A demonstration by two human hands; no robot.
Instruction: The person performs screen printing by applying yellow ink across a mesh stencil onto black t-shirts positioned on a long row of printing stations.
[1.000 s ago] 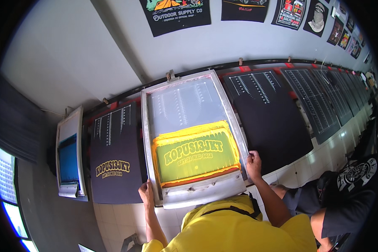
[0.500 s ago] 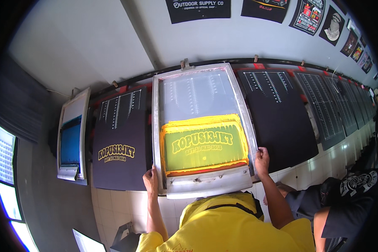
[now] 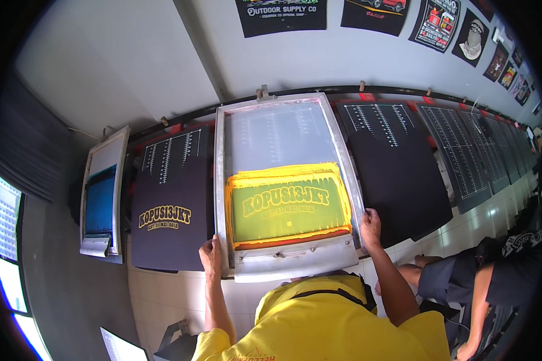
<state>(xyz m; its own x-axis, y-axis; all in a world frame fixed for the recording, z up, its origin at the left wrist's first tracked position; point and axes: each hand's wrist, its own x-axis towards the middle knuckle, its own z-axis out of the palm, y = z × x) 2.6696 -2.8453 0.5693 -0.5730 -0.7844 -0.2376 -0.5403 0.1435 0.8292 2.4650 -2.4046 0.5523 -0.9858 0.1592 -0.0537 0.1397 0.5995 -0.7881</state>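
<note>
A metal-framed printing screen point(image 3: 286, 117) lies flat in front of me, its lower half covered in yellow and green ink point(image 3: 288, 204) with orange ink along the near edge. My left hand point(image 3: 211, 255) grips the frame's lower left corner. My right hand point(image 3: 370, 224) holds the frame's right rail near the bottom. To the left lies a dark shirt point(image 3: 168, 198) with a fresh yellow print. Beneath the frame's right side sits a plain black shirt board point(image 3: 397, 162).
A second screen with blue mesh point(image 3: 101, 192) leans at the far left. More dark boards point(image 3: 476, 150) run along the rail to the right. Another person point(image 3: 494, 283) sits low at the right. Printed black shirts point(image 3: 283, 12) hang on the wall above.
The screen, held by both hands, has shifted rightward off the printed shirt toward the following board; the printed shirt at the left shows more fully.
</note>
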